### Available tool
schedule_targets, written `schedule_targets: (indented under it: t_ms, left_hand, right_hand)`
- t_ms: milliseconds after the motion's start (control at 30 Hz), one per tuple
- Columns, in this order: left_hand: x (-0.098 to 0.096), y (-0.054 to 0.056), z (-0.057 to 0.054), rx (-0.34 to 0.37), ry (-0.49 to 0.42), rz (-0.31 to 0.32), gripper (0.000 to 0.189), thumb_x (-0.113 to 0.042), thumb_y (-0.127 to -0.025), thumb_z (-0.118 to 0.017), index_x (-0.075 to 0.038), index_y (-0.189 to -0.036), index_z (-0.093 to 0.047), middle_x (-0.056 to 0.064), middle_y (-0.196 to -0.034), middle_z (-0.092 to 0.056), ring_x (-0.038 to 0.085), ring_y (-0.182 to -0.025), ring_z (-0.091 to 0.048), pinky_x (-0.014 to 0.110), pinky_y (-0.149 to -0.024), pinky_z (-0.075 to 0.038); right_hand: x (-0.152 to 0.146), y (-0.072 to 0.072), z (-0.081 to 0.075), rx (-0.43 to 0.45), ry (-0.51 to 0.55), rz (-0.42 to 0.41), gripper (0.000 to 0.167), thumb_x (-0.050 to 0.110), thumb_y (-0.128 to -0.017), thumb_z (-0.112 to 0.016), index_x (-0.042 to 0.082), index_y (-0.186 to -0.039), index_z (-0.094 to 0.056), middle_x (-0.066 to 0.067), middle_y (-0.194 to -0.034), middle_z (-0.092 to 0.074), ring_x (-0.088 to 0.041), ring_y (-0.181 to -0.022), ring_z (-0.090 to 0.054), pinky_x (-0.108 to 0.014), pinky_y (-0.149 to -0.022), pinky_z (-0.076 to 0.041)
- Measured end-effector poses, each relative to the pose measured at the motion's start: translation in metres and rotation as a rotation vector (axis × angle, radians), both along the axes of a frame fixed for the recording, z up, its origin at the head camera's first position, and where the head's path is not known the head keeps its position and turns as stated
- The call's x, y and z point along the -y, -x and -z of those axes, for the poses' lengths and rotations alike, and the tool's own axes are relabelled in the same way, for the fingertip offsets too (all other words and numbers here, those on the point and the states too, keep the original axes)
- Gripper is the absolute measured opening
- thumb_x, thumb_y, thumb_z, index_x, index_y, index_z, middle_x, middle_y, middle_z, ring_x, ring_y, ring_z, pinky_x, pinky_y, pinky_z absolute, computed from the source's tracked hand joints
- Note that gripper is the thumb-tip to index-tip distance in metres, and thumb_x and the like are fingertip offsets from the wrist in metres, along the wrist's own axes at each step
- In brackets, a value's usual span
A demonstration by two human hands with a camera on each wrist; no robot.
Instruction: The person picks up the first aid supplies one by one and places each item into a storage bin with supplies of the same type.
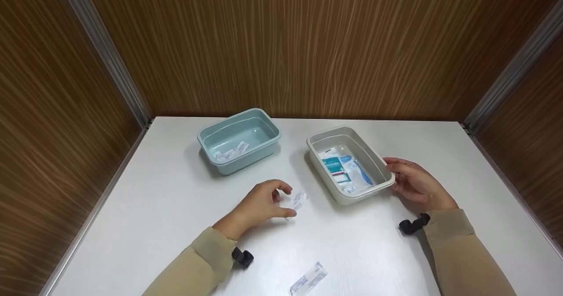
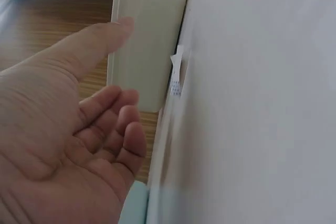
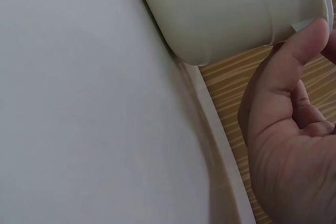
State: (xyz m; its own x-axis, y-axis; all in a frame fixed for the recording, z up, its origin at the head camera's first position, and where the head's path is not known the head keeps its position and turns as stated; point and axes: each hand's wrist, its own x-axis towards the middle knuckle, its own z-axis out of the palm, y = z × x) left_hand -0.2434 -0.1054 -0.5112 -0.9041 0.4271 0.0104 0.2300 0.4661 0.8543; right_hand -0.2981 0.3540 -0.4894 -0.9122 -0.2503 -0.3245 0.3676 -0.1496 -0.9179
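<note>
My left hand [image 1: 264,203] hovers low over the table, thumb and fingers apart. Right at its fingertips lies a small white printed strip packet [image 1: 299,200], which looks like a wrapped adhesive bandage. The left wrist view shows the packet [image 2: 176,72] beyond the fingers, one end raised. My right hand [image 1: 413,184] holds the near right rim of a cream plastic bin [image 1: 327,179]; its thumb [image 3: 310,40] lies against the outer wall in the right wrist view. Inside the bin are a teal-and-white packet [image 1: 335,166] and a blue-and-white packet [image 1: 358,175].
A light blue bin [image 1: 246,158] stands at the back left with small white strip packets [image 1: 233,151] inside. Another printed strip packet [image 1: 308,280] lies at the table's front. Wood-grain panels [image 1: 281,49] enclose the white table [image 1: 149,208] at the back and sides.
</note>
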Motion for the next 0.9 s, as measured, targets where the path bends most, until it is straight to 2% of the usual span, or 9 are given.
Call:
schedule_targets:
  t_ms: [267,600,900]
  left_hand:
    - [-0.0017,0.0006,0.0065,-0.038,0.127,0.032,0.055,-0.026,-0.084,-0.102,-0.008,-0.13,-0.077,0.002,-0.108,-0.072,0.013,-0.089,-0.055,0.029,-0.084,-0.048]
    - [-0.0046,0.0021,0.0079,-0.087,0.132,0.008,0.041,-0.018,-0.087,-0.097,-0.008,-0.123,-0.08,0.002,-0.101,-0.073,0.01,-0.083,-0.055,0.027,-0.078,-0.05]
    - [-0.0018,0.0013,0.0082,-0.078,0.13,-0.006,0.034,-0.015,-0.092,-0.094,-0.01,-0.123,-0.083,0.0,-0.109,-0.079,0.009,-0.086,-0.056,0.028,-0.083,-0.051]
  right_hand:
    - [0.0001,-0.0009,-0.0012,0.01,0.011,0.004,0.025,0.01,-0.116,-0.06,0.018,-0.132,-0.078,-0.001,-0.125,-0.084,-0.01,-0.088,-0.071,-0.015,-0.069,-0.056]
    - [-0.0008,-0.0002,-0.0026,0.01,0.036,-0.013,0.027,0.009,-0.117,-0.058,0.018,-0.128,-0.081,-0.001,-0.123,-0.085,-0.01,-0.088,-0.073,-0.016,-0.068,-0.056]
    - [-0.0006,-0.0012,-0.0017,-0.011,0.049,-0.019,0.028,0.008,-0.118,-0.056,0.015,-0.134,-0.077,-0.004,-0.127,-0.084,-0.009,-0.091,-0.076,-0.014,-0.071,-0.059]
